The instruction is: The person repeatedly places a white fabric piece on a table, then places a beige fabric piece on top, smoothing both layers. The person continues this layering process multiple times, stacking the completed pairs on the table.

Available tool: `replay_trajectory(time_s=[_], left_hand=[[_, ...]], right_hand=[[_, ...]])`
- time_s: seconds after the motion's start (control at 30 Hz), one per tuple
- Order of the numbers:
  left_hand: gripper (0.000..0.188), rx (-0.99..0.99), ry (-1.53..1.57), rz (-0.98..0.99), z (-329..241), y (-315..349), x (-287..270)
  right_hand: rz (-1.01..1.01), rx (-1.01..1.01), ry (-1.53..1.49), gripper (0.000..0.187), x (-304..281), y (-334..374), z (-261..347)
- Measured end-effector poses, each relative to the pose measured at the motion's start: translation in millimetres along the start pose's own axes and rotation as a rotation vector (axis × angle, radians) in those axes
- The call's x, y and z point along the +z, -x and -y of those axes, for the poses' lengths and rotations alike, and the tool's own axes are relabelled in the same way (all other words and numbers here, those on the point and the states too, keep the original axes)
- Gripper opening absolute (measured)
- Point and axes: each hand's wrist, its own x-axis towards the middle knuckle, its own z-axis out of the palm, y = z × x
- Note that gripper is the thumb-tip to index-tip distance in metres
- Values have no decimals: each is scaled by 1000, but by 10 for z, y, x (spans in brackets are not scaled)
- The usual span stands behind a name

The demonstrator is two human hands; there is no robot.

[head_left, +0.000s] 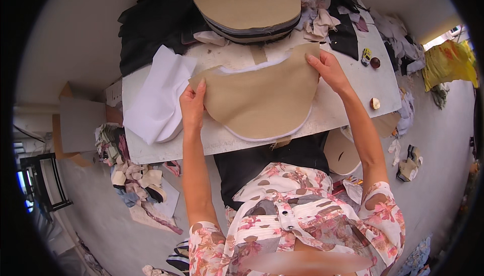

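A tan, half-moon-shaped fabric piece [262, 99] with a white layer showing along its edges is stretched between my two hands over the table. My left hand [192, 105] pinches its upper left corner, thumb on top. At the upper right corner, my right hand [326, 70] grips it the same way, with the thumb on the tan face and the fingers mostly hidden behind. Beyond it lies a thick stack of similar half-moon pieces [252, 5], tan on top with grey and black layers below. Beside my left hand rests folded white sheet material [157, 99].
Black cloth [151, 29] covers the table's far left. A small yellow toy car [366, 56], a dark round object [375, 63] and a cut round object [374, 103] sit at the right of the white table [353, 110]. Scrap piles [138, 178] and a yellow bag [447, 64] flank it.
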Motion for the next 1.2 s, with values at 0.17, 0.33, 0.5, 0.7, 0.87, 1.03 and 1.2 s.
replay_trajectory(time_s=[0.17,0.33,0.5,0.7,0.87,1.03,1.2], left_hand=[[28,325,-681,-276,276,-231,52],[31,391,-743,-359,240,-167,158],[32,267,-858,-365,89,-69,238],[59,750,-1132,-126,156,178,333],[64,631,-1229,66,327,143,304],[64,625,-1182,61,300,168,340],[40,850,-865,-177,268,487,117]], right_hand=[[-217,-123,429,30,115,-161,-279],[-309,-139,588,31,180,-136,-313],[-328,-139,819,37,208,-69,-241],[-188,-485,1099,65,451,197,99],[28,-390,1171,67,537,167,-178],[-54,-419,1174,57,512,162,-76],[-234,-727,591,20,1119,-3,633]])
